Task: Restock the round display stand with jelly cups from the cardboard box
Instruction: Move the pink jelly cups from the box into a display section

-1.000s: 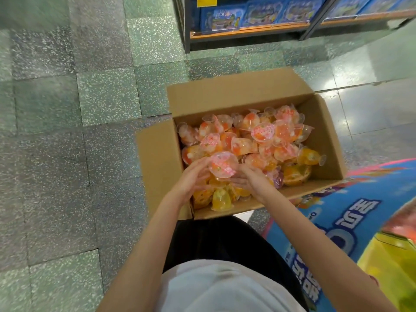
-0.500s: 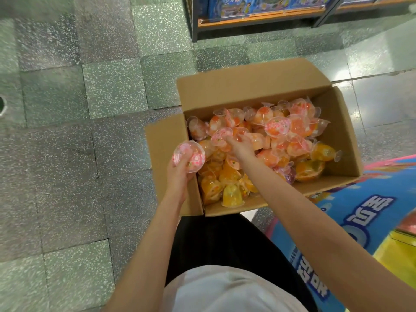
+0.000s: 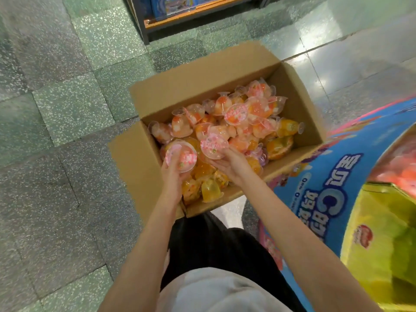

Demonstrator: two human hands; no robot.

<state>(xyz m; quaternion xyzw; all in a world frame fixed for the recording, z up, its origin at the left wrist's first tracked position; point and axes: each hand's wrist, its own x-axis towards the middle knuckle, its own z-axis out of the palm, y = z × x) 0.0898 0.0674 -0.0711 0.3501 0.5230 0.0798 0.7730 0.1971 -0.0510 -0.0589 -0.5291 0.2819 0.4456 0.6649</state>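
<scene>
the cardboard box (image 3: 144,158) sits open on the green speckled floor (image 3: 56,109), heaped with pink, orange and yellow jelly cups (image 3: 243,122). over its near left corner the left hand (image 3: 172,176) has its grip curled round one pink-lidded jelly cup (image 3: 181,156), and just beside it the right hand (image 3: 231,164) has its grip round a second pink-lidded cup (image 3: 213,145), lifted a little above the heap. the round display stand (image 3: 337,199), blue with a yellow compartment, stands at the right, touching the box's near right corner, and a shelf unit (image 3: 191,16) lies beyond.
</scene>
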